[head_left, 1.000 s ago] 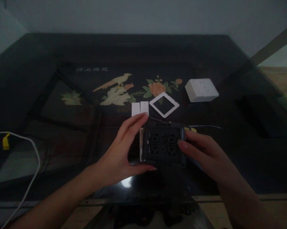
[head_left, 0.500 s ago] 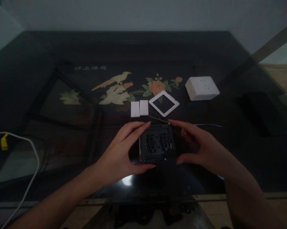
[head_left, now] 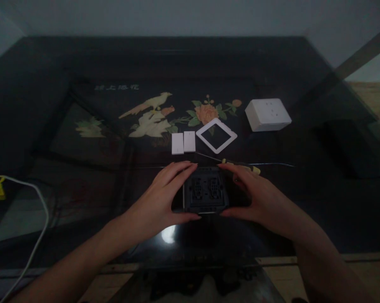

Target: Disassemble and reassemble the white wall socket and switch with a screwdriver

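A dark square switch base [head_left: 205, 190] with two raised mechanisms sits between my hands near the table's front. My left hand [head_left: 164, 195] grips its left side, fingertips at the far edge and thumb at the near edge. On the right side, my right hand [head_left: 251, 189] holds the same base by its far and near corners. Just beyond lie two small white rectangular plates, the left one [head_left: 177, 144] and the right one [head_left: 189, 141], beside a white square frame [head_left: 216, 135]. A screwdriver [head_left: 255, 170] with a yellow-and-dark handle lies behind my right hand's fingers.
A white box-shaped socket [head_left: 268, 115] stands at the right on the glossy dark table [head_left: 177, 63], which bears a bird-and-flower picture. A white cable [head_left: 43, 202] with a yellow tag [head_left: 0, 189] curves along the left side.
My right hand has moved left and closed onto the right side of the base. The base now lies flatter and squarer between both hands. More of the screwdriver handle shows.
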Demonstrator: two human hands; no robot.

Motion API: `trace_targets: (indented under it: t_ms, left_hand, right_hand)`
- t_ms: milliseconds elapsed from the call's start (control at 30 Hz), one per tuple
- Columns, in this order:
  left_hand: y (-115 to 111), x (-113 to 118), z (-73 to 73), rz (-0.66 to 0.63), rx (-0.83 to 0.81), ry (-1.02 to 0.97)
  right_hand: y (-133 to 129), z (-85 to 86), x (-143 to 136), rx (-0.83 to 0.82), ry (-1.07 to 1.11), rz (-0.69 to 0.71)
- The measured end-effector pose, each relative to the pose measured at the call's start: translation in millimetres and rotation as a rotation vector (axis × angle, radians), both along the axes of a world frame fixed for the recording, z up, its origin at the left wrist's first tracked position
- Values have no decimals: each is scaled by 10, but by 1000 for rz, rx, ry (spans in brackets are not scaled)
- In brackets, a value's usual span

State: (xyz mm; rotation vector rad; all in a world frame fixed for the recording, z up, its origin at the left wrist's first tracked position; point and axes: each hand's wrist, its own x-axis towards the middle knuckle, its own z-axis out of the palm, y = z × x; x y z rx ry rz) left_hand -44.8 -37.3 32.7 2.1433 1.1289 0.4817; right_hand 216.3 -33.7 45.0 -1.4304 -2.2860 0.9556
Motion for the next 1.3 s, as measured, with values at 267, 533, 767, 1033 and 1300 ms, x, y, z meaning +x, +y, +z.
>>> trace_targets:
  t_ms: [267, 533, 767, 1033, 1300]
  left_hand:
    - [-24, 20, 15, -29, -25, -15]
    - [-26, 43, 41, -11, -80, -36]
    - [-17, 30, 14, -38, -50, -23]
    - [-40, 63, 19, -46, -8, 1]
    - [-51, 60, -3, -21, -9, -29]
  right_hand:
    - [-15, -23, -9, -21, -19, 1]
    - [-21, -16, -4, -134, 27, -20]
    - [-22, -54, 36, -107, 26, -2]
    - [27, 35, 82, -81, 41, -96]
    - [65, 80, 64, -25, 158, -221]
